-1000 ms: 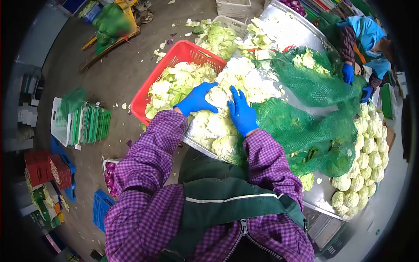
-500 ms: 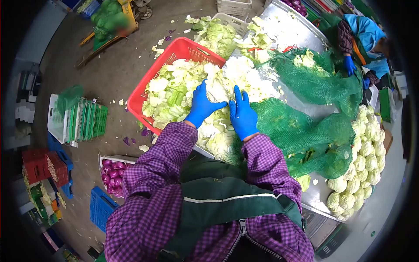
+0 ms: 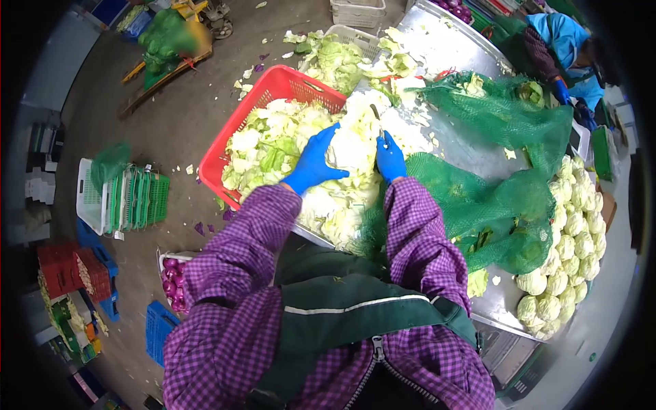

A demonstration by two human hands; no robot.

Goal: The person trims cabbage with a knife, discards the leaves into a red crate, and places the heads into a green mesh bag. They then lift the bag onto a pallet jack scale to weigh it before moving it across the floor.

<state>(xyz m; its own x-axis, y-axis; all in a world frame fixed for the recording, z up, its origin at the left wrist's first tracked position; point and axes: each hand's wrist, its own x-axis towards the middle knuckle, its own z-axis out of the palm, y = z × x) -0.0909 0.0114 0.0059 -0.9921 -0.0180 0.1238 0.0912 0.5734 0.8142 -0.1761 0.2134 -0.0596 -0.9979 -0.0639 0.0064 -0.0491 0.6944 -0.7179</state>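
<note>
The right hand point(image 3: 391, 158), flat a moment ago, now curls shut on a thin dark knife point(image 3: 375, 115) — the left hand point(image 3: 314, 164) stays spread on the chopped cabbage point(image 3: 342, 201) heaped on the counter point(image 3: 461, 145) beside the red basket point(image 3: 273, 85).

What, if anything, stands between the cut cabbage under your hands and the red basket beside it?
Nothing visible: the cut cabbage runs unbroken into the red basket by the left hand. The green net lies on the other side.
</note>
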